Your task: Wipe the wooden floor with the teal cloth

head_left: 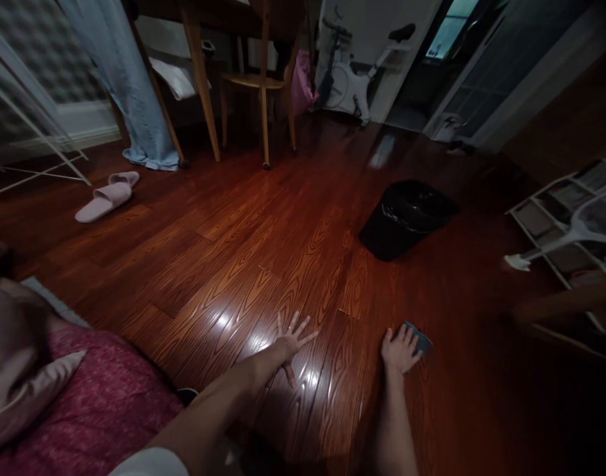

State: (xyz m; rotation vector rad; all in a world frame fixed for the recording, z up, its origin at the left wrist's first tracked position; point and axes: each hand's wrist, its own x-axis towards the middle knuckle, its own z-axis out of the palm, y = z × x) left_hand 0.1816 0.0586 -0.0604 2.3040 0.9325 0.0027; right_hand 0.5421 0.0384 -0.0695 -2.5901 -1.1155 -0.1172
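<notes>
One left hand [291,340]: we're spreading it, holding nothing.
Right hand [400,352]: we're flattening it over blue cloth [423,342].
Glossy floor [283,258]: we're possibly risking slips.

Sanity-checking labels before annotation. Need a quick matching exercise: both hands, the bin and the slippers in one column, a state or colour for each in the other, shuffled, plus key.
Column one
1. Left hand
2. Right hand
3. Bin
4. Slippers

Column two
A. Black
B. Resting on a bluish cloth
C. Pale pink
D. Fingers spread over bare floorboards

Pairs: 1-D, 2-B, 3-A, 4-C
</notes>
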